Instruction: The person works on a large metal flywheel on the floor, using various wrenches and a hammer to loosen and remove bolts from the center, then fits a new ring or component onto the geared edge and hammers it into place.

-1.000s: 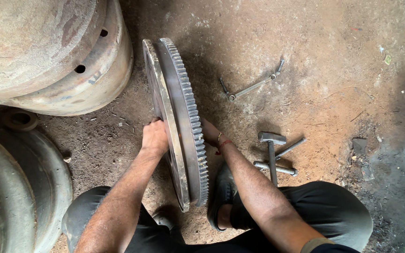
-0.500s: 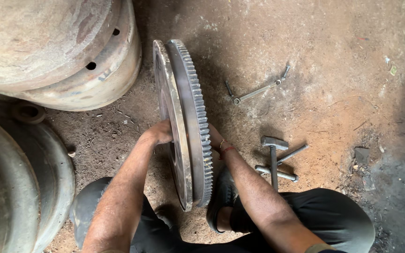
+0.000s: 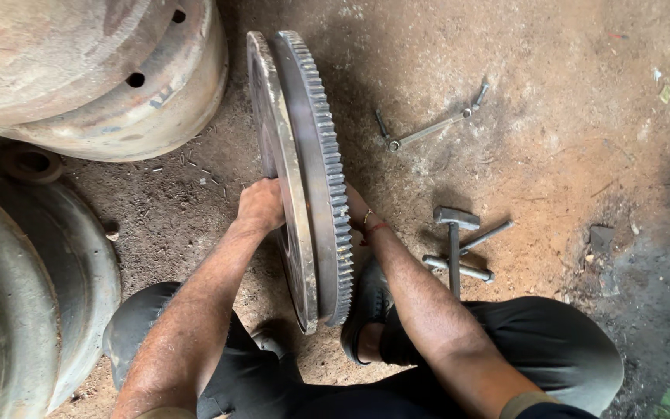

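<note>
Since a moment ago the left hand (image 3: 261, 206) has slid a little higher along the toothed flywheel (image 3: 321, 167), and the wheel stands a touch more upright between the person's knees. It rests on edge on the dirt floor (image 3: 552, 155), its toothed rim running from twelve o'clock down to about six, where the bottom edge meets the ground just in front of a dark shoe (image 3: 366, 306). A flat plate (image 3: 277, 163) lies face to face against the wheel's left side. The left hand is clamped on that plate's outer face, fingers curled around its edge. The right hand (image 3: 356, 211) presses on the opposite, toothed side; most of it is hidden behind the rim, so I cannot tell how tightly it is closed, only that it touches the wheel.

At three o'clock from the wheel, near the right forearm, a hammer (image 3: 454, 240) lies across two steel rods (image 3: 467, 252). At one o'clock, well apart, a thin wrench (image 3: 428, 130) lies flat on open soil, with bare ground stretching beyond it. At ten o'clock a rusty wheel rim (image 3: 118, 85) sits near the plate's top edge, leaving only a narrow strip of dirt between. At eight o'clock another big rim (image 3: 32, 295) crowds the left knee.
</note>
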